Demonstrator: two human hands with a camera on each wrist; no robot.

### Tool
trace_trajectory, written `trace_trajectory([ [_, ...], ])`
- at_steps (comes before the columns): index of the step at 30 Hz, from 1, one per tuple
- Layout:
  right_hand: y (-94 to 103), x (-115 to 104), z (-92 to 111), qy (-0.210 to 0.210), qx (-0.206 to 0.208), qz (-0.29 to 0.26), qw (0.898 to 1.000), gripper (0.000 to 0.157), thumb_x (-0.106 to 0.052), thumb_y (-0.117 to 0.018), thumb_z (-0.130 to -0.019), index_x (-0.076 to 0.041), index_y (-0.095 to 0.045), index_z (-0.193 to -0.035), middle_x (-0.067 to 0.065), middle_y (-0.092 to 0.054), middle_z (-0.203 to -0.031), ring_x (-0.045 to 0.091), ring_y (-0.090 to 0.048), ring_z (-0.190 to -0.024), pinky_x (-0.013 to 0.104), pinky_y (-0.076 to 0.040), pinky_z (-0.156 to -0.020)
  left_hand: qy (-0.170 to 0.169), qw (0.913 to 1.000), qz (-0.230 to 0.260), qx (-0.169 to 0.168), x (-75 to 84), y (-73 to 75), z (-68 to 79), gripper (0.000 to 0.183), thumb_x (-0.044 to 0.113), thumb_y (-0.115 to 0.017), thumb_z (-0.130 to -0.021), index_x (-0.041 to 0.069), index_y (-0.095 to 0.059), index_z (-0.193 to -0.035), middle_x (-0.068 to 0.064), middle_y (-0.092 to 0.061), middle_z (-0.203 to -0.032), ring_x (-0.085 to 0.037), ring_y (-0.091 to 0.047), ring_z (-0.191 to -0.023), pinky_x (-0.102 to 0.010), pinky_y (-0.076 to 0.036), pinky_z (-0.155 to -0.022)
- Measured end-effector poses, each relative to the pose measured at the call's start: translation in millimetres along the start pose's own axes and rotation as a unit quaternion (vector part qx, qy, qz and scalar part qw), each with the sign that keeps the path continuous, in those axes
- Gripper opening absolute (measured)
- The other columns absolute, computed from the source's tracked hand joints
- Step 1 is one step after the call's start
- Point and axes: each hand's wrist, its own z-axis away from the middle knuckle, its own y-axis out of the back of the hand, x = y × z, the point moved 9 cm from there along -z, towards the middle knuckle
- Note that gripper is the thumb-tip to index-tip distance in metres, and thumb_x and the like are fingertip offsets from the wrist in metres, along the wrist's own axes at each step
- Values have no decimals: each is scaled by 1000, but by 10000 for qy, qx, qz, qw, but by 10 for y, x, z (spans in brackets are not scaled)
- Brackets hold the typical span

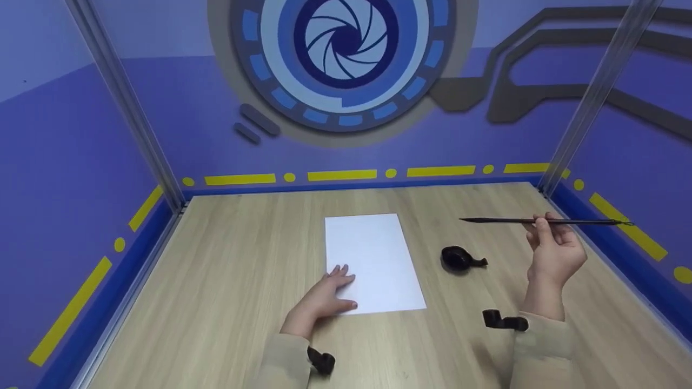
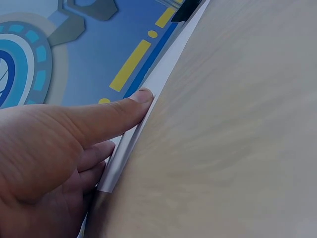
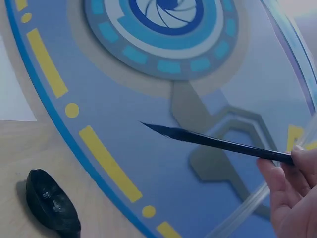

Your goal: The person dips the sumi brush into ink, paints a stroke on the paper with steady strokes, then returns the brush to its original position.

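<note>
Right fingers [image 1: 543,232] pinch brush [image 3: 214,142] above wood-grain table [image 1: 227,259] (purple walls [image 1: 178,119], yellow dashes [image 1: 342,175]).

The sheet [image 1: 373,259] was smooth, matt paper. The worktop [image 1: 232,270] looked like smooth, grained wood. The dish [image 3: 49,203] was glossy; the brush handle [image 3: 233,146] looked smooth. The sleeves [image 1: 543,346] looked like matt cloth, the corner posts [image 1: 128,102] like metal.
</note>
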Motion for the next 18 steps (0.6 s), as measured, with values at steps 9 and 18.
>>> trace_trajectory([
  [9, 215, 360, -110, -1061, -81, 574, 9927, 7, -4, -73, -93, -8, -73, -98, -4, -79, -85, 10, -78, -69, 15, -61, -59, 127, 9999, 93, -2, -29, -16, -15, 69, 22, -80, -89, 5, -52, -149, -13, -31, -169, -36, -20, -160, -57, -19, -131],
  [18, 294, 617, -158, -1511, -338, 1440, 9774, 11, -4, -71, -95, -16, -73, -96, -10, -78, -80, 6, -77, -70, 15, -61, -61, 55, 10000, 21, 15, -24, 0, -18, 68, 22, -80, -89, 4, -53, -149, -13, -32, -169, -36, -21, -160, -58, -19, -131],
])
